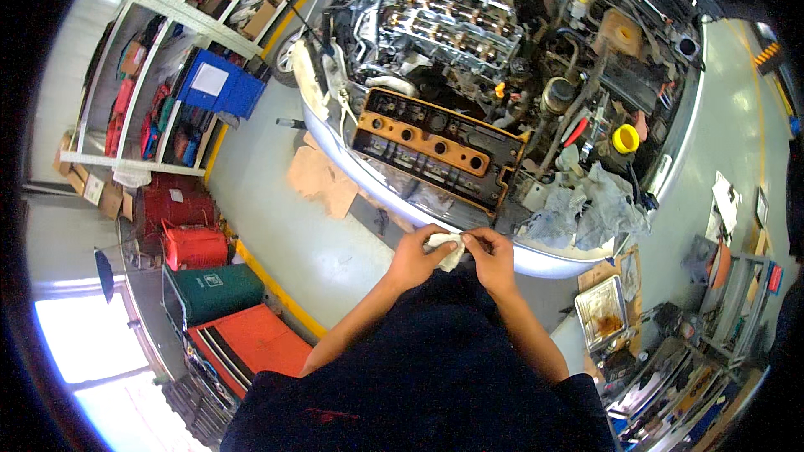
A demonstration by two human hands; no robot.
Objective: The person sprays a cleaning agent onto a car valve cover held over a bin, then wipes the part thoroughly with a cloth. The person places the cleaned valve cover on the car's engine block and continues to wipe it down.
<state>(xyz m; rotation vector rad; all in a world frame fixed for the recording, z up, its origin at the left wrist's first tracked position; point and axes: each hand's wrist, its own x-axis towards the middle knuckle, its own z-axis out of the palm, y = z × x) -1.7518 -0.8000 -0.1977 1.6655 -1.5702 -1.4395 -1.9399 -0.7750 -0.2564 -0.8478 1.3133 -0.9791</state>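
Observation:
Close in front of my body, my left hand (413, 256) and my right hand (491, 259) pinch a small crumpled white cloth (450, 256) between them. Just beyond the hands, a valve cover (402, 149) lies with its hollow underside up across the front of the engine bay, dark inside with an orange-brown strip along its middle. Behind it the engine (456, 25) stands uncovered, its camshafts showing. To the right of the cover a grey-blue rag (595, 205) is heaped on the car's front edge.
A yellow cup-like ring (626, 139) and red-handled pliers (575, 131) lie in the bay's right side. On the floor at right rests a stained metal tray (601, 311). Shelves (159, 75), a red bag (194, 244) and a red tool cabinet (251, 339) line the left.

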